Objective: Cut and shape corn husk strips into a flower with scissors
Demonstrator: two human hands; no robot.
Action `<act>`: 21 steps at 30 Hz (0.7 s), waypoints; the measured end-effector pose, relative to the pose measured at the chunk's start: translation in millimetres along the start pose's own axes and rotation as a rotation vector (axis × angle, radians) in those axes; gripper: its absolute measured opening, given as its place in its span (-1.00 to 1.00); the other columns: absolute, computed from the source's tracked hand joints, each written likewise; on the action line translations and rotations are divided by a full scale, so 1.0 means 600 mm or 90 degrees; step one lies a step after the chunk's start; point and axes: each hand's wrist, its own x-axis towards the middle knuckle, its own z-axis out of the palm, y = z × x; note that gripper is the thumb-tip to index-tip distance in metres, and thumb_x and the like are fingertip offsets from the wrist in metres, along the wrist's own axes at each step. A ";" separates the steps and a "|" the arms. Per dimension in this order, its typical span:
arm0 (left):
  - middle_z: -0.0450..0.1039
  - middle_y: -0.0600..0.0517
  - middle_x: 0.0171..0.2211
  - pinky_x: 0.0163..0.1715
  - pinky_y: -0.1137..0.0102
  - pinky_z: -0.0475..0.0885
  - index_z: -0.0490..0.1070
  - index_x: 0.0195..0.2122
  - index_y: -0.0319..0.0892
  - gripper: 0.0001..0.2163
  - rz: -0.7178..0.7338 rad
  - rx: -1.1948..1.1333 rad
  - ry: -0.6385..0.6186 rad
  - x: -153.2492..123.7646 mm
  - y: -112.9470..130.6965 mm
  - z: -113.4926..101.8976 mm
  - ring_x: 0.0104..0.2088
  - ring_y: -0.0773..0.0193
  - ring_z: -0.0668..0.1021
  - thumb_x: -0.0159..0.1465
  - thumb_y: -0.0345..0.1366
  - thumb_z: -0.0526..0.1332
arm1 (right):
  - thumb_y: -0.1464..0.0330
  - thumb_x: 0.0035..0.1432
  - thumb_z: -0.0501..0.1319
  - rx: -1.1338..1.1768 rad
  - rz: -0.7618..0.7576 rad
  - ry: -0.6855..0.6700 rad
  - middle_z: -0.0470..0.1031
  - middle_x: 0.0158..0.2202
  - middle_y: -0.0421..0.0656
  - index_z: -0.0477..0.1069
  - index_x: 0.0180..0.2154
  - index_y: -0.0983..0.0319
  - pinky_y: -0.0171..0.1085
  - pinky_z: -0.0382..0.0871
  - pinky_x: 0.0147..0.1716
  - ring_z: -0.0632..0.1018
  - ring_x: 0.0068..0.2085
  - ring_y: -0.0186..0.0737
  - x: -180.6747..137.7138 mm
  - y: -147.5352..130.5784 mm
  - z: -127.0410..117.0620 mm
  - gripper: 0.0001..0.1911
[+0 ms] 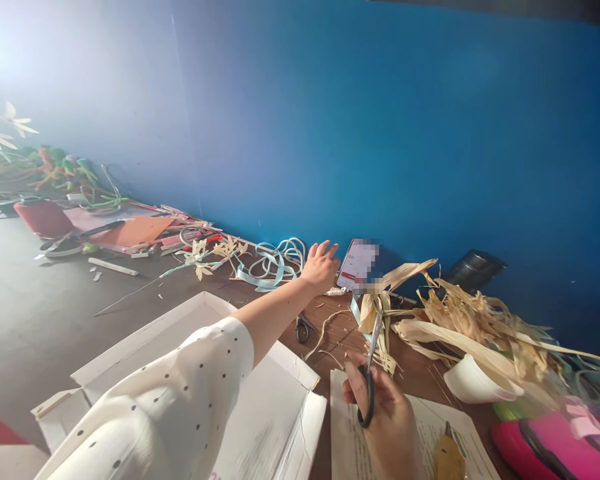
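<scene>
two hands at work over the brown table (330,337), doing different jobs. right hand (383,407) was closed around the black-handled scissors (373,373), blades pointing up and away from the person, probably to keep the tips toward the dry husks (367,310) just beyond; couldn't tell if blade touched husk, or if any finger went through a loop. left hand (323,267) was empty, fingers spread apart, stretched out just beside the phone (353,267); contact unclear. phone leaned on the blue wall (405,133), likely so the screen faced the worker. bigger husk pile (475,327) lay to the right, presumably for easy reach. white cup (480,380) was tipped on its side near it. spare scissors (303,331) lay between white cardboard tray (280,400) and left hand.
</scene>
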 end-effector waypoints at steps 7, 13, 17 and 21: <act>0.41 -0.11 -0.01 0.08 0.19 0.23 0.47 -0.38 -0.20 -0.87 -0.212 -0.194 0.063 -0.072 0.021 -0.052 0.07 0.06 0.34 0.18 -0.34 0.13 | 0.14 -0.21 0.45 -0.005 0.007 0.013 0.52 -0.44 -0.20 0.53 -0.28 0.22 -0.35 0.41 -0.54 0.47 -0.52 -0.31 0.008 0.011 -0.005 -0.57; 0.49 -0.03 -0.38 -0.24 0.37 0.35 0.44 -0.42 -0.21 -0.88 -0.439 -0.542 0.040 -0.133 0.079 -0.078 -0.35 0.27 0.48 0.11 -0.26 0.23 | 0.11 -0.31 0.47 0.047 0.018 0.026 0.51 -0.52 -0.21 0.52 -0.29 0.26 -0.34 0.40 -0.55 0.48 -0.54 -0.30 0.011 0.001 -0.005 -0.48; 0.32 0.10 -0.62 -0.55 0.49 0.18 0.35 -0.51 -0.22 -0.81 -0.569 -0.814 0.023 -0.162 0.126 -0.066 -0.62 0.46 0.27 0.07 -0.21 0.26 | 0.05 -0.32 0.45 -0.002 -0.002 0.072 0.50 -0.58 -0.20 0.55 -0.28 0.26 -0.36 0.34 -0.62 0.49 -0.56 -0.26 0.021 0.002 -0.010 -0.44; 0.21 0.14 -0.69 -0.59 0.51 0.07 0.28 -0.59 -0.22 -0.75 -0.555 -0.969 0.029 -0.179 0.155 -0.044 -0.65 0.50 0.18 -0.01 -0.18 0.31 | 0.01 -0.30 0.42 -0.046 -0.032 0.119 0.52 -0.55 -0.16 0.57 -0.28 0.25 -0.37 0.29 -0.68 0.49 -0.58 -0.26 0.025 0.005 -0.014 -0.44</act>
